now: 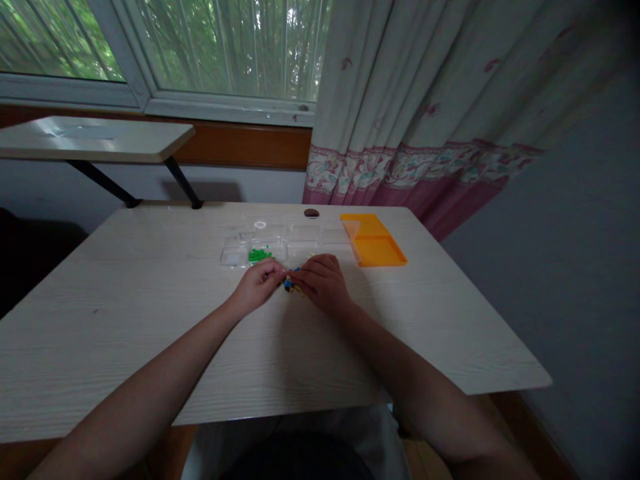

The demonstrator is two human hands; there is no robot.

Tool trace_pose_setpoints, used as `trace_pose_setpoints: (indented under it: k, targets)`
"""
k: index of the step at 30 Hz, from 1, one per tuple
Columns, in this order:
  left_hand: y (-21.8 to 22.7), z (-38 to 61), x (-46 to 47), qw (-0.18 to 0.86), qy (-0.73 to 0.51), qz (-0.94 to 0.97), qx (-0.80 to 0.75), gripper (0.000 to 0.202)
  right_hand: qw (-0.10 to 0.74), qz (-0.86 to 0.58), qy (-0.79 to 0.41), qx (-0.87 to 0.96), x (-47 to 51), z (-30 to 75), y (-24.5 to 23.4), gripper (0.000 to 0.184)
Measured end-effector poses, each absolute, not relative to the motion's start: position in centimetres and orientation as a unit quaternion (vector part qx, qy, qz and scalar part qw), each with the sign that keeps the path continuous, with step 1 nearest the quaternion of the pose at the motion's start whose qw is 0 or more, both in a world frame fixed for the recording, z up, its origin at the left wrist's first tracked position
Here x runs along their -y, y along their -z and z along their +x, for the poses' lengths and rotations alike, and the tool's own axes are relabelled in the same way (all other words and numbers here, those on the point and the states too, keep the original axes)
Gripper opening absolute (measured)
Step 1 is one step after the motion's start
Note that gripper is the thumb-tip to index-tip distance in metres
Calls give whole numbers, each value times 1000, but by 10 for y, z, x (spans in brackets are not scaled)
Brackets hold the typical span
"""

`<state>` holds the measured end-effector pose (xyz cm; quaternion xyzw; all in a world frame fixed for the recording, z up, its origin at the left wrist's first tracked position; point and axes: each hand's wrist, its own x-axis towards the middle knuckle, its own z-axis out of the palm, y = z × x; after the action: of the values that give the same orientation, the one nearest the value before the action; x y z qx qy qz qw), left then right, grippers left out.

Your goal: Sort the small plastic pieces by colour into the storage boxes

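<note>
My left hand [257, 288] is over the middle of the table, its thumb and forefinger pinched together. Whatever lies between those fingertips is too small to name. Close to its right, my right hand [324, 285] has its fingers bent and pressed together, with the tips hidden from view. The fingertips of both hands nearly meet. Just below them is a little cluster of small blue, yellow and dark pieces [289, 285], partly covered by the right hand. Small green pieces [260, 255] lie in a clear plastic compartment box [235, 255] right behind the left hand.
More clear compartments [303, 230] stretch behind my hands. An orange open case [381, 251] lies to the right, beside them. A dark oval spot [311, 213] is near the table's back edge. At the back left, a raised shelf [145, 143] stands on black legs.
</note>
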<state>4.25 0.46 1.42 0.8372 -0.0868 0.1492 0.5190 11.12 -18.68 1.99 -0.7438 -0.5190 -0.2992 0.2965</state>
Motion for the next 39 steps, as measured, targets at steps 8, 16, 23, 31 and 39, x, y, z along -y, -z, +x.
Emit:
trace_pose_setpoints:
  k: [8,16,23,31,39]
  targets:
    - [-16,42,-3,504,-150,842,118,37,288,-741,312,520,189,109,-26,14]
    - [-13,44,-14,409,-247,876,69,27,307,-830,301,356,203,145,-13,16]
    - [-13,44,-15,341,-262,900,76,25,269,-882,260,286,207,156,-5,22]
    - [-17,42,-23,285,-247,921,100,27,280,-877,268,283,207,158,-1,21]
    - [-21,40,-40,212,-162,944,194,20,284,-873,278,283,207,161,2,18]
